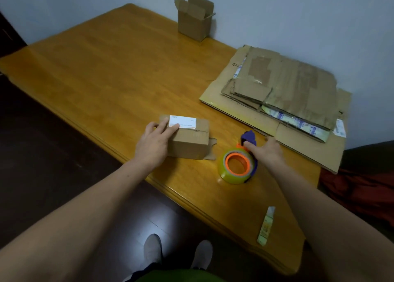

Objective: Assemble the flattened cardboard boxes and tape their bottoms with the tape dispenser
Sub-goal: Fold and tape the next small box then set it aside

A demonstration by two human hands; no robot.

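Left hand [156, 142]: fingers straight and unclenched, pressing flat on the top of a small box [189, 143], fingertips on its white label [184, 122]. The box lies on the table [96, 68] with one loose flap [211, 150] toward the other hand. Far beyond it stands an open box [195, 23], upright. Between the hands sits the tape dispenser [236, 166]; the right hand [268, 151] grasps its purple handle. Just beyond that hand lies a stack of flattened boxes [287, 85]; nearer the person, a paper strip [266, 226].
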